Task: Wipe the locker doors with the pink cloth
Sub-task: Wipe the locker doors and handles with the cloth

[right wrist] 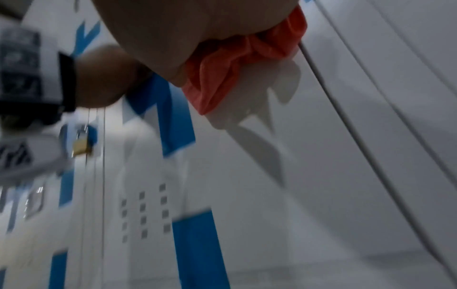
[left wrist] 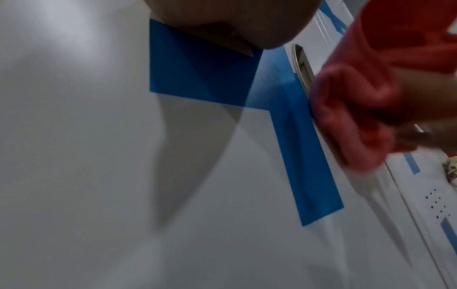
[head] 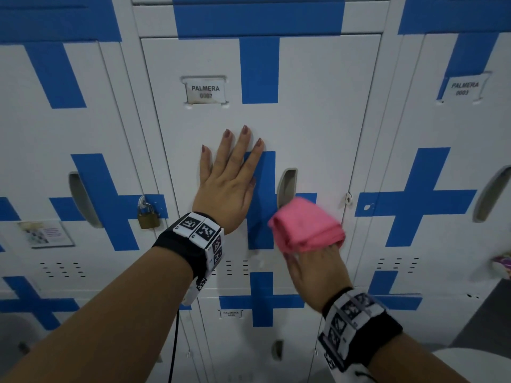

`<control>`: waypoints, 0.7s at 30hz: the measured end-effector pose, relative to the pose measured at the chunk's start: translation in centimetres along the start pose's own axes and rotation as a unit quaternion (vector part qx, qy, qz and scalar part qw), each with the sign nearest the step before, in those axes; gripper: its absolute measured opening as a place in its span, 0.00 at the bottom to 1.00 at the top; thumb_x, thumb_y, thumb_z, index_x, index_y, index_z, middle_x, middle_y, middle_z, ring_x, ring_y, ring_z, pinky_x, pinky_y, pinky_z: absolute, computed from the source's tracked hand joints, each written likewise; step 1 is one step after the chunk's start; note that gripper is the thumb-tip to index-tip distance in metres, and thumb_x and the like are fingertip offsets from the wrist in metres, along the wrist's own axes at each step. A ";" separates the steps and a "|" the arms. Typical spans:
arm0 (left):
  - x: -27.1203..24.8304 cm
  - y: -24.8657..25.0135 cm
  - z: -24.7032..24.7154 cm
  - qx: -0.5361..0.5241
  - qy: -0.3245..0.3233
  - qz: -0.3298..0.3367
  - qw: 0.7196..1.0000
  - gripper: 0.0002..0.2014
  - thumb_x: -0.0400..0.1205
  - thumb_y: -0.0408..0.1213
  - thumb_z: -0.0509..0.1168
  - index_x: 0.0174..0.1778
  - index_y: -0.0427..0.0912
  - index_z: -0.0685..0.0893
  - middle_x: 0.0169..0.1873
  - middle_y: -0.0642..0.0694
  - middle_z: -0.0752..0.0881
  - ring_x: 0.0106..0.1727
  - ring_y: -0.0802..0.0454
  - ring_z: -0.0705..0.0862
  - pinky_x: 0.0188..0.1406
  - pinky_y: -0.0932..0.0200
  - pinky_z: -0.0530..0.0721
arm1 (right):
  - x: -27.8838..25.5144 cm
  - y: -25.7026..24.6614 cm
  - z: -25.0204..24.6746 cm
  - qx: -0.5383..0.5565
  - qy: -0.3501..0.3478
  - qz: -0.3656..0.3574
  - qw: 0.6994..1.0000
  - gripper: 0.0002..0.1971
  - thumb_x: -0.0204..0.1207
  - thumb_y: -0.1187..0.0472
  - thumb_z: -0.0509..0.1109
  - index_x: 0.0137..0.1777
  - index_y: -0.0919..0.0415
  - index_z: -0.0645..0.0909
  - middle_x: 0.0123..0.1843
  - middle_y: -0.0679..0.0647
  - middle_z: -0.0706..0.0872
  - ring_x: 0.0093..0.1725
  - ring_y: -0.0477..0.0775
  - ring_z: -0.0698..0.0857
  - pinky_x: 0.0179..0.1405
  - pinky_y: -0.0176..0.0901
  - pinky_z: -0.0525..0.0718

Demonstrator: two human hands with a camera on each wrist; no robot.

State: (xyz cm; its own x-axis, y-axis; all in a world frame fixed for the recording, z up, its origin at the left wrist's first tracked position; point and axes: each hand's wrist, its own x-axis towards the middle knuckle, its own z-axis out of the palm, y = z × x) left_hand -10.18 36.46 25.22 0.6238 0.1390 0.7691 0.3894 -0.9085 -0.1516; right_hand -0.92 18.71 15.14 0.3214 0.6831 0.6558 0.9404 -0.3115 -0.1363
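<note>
Left hand flat on locker door, right hand wiping with pink cloth.
Head: my right hand's (head: pixel 315 268) fingers are hidden under the pink cloth (head: pixel 307 225), bunched at 5 o'clock of the handle recess (head: pixel 286 186); left hand (head: pixel 229 183) spread flat on locker door (head: pixel 318 111); padlock (head: pixel 148 214) at 9 o'clock. Left wrist: cloth (left wrist: pixel 351 117) blurred. Right wrist: cloth (right wrist: pixel 237 64) gripped against door, fingers hidden.

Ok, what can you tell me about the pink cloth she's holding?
The pink cloth looks soft and fuzzy, like a towel, and it is bunched into a thick folded wad. The right hand grips it from below, with its fingers hidden under the folds. It is pressed against the white metal locker door, just below the door's recessed handle slot and over part of the blue cross. The right wrist view shows its crumpled edges sticking out past the palm. Its outline is slightly blurred.
</note>
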 end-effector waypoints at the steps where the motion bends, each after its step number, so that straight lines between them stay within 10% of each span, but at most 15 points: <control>1: 0.0 0.0 0.0 0.000 -0.002 0.001 1.000 0.32 0.84 0.40 0.51 0.83 0.51 0.44 0.82 0.52 0.37 0.82 0.48 0.34 0.78 0.36 0.37 | 0.9 0.0 -0.7 0.001 0.028 0.010 1.000 0.05 0.78 0.59 0.65 0.51 0.56 0.81 0.41 0.50 0.85 0.39 0.52 0.83 0.44 0.46 0.83; 7: 0.0 0.0 -0.1 -0.011 0.003 0.000 1.000 0.30 0.84 0.41 0.48 0.83 0.50 0.48 0.82 0.49 0.42 0.82 0.48 0.36 0.77 0.39 0.33 | 6.7 -1.5 -5.1 0.019 0.095 0.008 0.995 0.22 0.78 0.56 0.64 0.71 0.57 0.68 0.60 0.58 0.81 0.58 0.60 0.79 0.62 0.59 0.77; 21: -0.2 -0.1 -0.6 -0.060 -0.026 0.006 0.998 0.31 0.85 0.47 0.49 0.83 0.53 0.44 0.81 0.54 0.36 0.82 0.48 0.33 0.78 0.41 0.30 | 7.7 -2.9 -5.3 0.021 0.060 -0.050 0.997 0.18 0.78 0.60 0.60 0.67 0.57 0.75 0.62 0.57 0.82 0.61 0.62 0.79 0.65 0.57 0.73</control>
State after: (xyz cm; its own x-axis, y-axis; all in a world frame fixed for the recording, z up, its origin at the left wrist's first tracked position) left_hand -10.75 36.31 25.50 0.6636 0.1453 0.7338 0.3002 -0.9502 -0.0833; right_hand -1.73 21.34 24.49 0.2132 0.6240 0.7518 0.9716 -0.2164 -0.0959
